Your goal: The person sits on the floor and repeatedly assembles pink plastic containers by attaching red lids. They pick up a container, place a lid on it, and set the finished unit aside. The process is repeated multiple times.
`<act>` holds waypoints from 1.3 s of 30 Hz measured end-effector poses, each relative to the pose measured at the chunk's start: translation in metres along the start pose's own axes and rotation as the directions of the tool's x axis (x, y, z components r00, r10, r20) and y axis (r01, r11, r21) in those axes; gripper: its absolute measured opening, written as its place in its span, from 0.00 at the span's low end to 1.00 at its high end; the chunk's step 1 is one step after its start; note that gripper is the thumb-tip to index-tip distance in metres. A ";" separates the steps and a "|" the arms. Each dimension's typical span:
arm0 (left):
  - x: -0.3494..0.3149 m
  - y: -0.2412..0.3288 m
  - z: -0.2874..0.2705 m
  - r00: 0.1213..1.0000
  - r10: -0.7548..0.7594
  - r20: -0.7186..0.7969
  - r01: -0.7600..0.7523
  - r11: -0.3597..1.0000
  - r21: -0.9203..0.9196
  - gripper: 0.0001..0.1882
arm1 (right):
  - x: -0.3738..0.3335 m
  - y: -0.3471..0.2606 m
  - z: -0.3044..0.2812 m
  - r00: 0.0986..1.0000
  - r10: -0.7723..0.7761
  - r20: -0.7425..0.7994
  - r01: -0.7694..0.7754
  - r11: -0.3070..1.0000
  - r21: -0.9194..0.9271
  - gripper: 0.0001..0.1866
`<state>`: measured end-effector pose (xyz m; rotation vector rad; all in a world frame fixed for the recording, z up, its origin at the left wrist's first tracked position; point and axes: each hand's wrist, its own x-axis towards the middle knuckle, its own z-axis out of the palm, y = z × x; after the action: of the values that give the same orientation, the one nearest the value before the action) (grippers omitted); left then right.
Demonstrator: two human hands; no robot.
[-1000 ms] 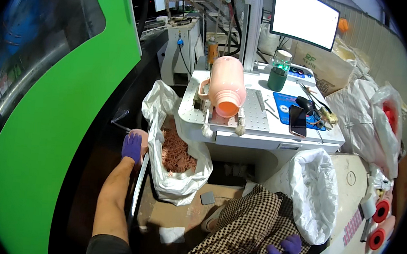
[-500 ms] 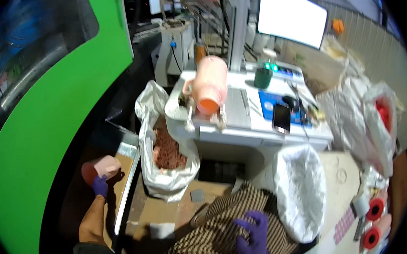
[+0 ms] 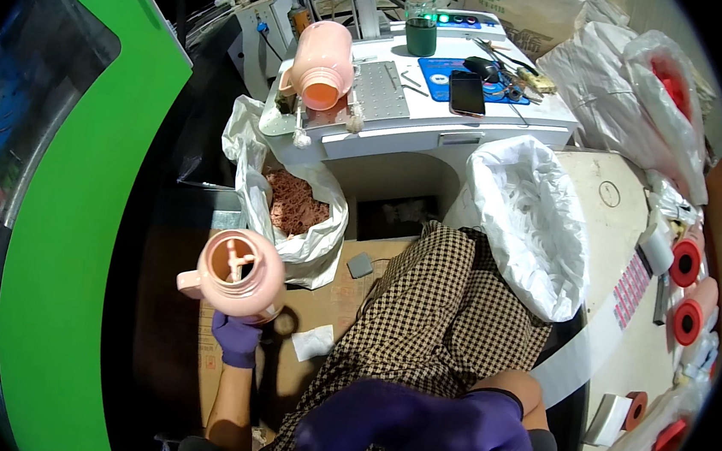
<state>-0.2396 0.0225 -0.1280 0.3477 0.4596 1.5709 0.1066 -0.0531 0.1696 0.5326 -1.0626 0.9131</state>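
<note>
My left hand (image 3: 237,342), in a purple glove, grips a pink jug (image 3: 263,300) from beneath. The jug's open mouth faces up and shows small pale pieces inside; its handle sticks out to the left. Over my lap, close to the camera, my right hand (image 3: 420,437) wears a purple glove too; motion blurs it and its fingers cannot be made out. Another pink jug (image 3: 323,55) lies tilted on supports on the white workbench (image 3: 359,144), its orange-tinted mouth toward me.
A white sack (image 3: 323,261) of reddish-brown shreds stands below the bench; a white-lined bin (image 3: 532,232) stands right of my lap. On the bench are a phone (image 3: 467,94), mouse (image 3: 481,67) and green jar (image 3: 420,35). The green machine panel (image 3: 55,285) borders the left. Rolls (image 3: 693,311) lie far right.
My left hand has brought the pink jug up and right from the low left, with its mouth now facing upward. My right hand has moved down and left, nearer the camera. The view has tilted down.
</note>
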 end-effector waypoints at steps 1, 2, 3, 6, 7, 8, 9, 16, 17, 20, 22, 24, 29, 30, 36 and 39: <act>0.002 -0.008 0.003 0.999 -0.039 0.038 0.040 0.999 -0.027 0.27 | -0.002 -0.006 0.001 0.998 -0.017 -0.061 0.010 0.994 -0.113 0.17; 0.006 -0.016 0.007 0.994 -0.076 0.083 0.081 0.995 -0.053 0.27 | -0.004 -0.032 0.005 0.987 0.061 -0.148 -0.110 0.929 -0.352 0.16; 0.010 -0.022 0.010 0.987 -0.134 0.092 0.142 0.987 -0.078 0.26 | -0.006 -0.042 0.009 0.975 0.021 -0.219 -0.109 0.911 -0.399 0.11; 0.017 -0.041 0.014 0.936 -0.238 0.260 0.300 0.925 -0.233 0.29 | -0.001 -0.078 0.024 0.915 0.002 -0.403 -0.190 0.884 -0.427 0.03; 0.022 -0.056 0.028 0.905 -0.281 0.319 0.352 0.916 -0.194 0.28 | 0.004 -0.092 0.036 0.897 0.065 -0.437 -0.257 0.881 -0.398 0.02; 0.021 -0.063 0.040 0.879 -0.304 0.367 0.377 0.915 -0.143 0.27 | 0.004 -0.102 0.024 0.936 0.177 -0.306 -0.284 0.891 -0.353 0.01; 0.023 -0.066 0.036 0.882 -0.373 0.288 0.424 0.895 -0.141 0.27 | 0.004 -0.112 0.012 0.944 0.283 -0.169 -0.324 0.892 -0.316 0.02; 0.001 -0.074 0.062 0.926 -0.367 0.095 0.147 0.579 0.802 0.27 | -0.036 -0.128 -0.044 0.826 0.563 -0.021 -0.306 0.416 -0.856 0.14; -0.005 -0.073 0.073 0.935 -0.325 0.143 -0.095 0.157 0.983 0.26 | -0.048 -0.118 -0.057 0.803 0.593 -0.058 -0.232 0.222 -0.947 0.17; -0.003 -0.061 0.067 0.920 -0.387 0.058 0.149 0.483 0.863 0.25 | -0.084 -0.085 -0.080 0.698 0.689 -0.196 -0.141 -0.136 -0.981 0.25; 0.003 -0.063 0.083 0.765 -0.621 -0.172 0.643 0.718 0.267 0.23 | -0.124 -0.068 -0.093 0.695 0.675 -0.248 -0.177 -0.174 -0.969 0.27; 0.001 -0.066 0.062 0.806 -0.565 -0.177 0.580 0.693 0.429 0.23 | -0.153 -0.060 -0.101 0.747 0.619 -0.244 -0.130 -0.224 -0.966 0.27; 0.009 -0.075 0.060 0.755 -0.626 -0.194 0.646 0.662 0.379 0.22 | -0.182 -0.059 -0.120 0.900 0.383 -0.209 -0.144 -0.191 -0.971 0.26; 0.012 -0.077 0.051 0.756 -0.627 -0.189 0.646 0.665 0.376 0.21 | -0.180 -0.058 -0.124 0.900 0.382 -0.211 -0.146 -0.191 -0.971 0.26; 0.006 -0.074 0.063 0.845 -0.521 -0.120 0.471 0.619 0.628 0.21 | -0.185 -0.067 -0.136 0.647 0.718 -0.256 -0.132 -0.225 -0.965 0.29; 0.013 -0.072 0.090 0.895 -0.444 -0.038 0.294 0.526 0.798 0.24 | -0.221 -0.076 -0.149 0.399 0.826 -0.398 -0.055 -0.411 -0.910 0.27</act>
<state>-0.1335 0.0437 -0.0865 0.9962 1.0289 0.8110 0.2042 -0.0637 -0.0899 -1.4378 -2.3495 0.3878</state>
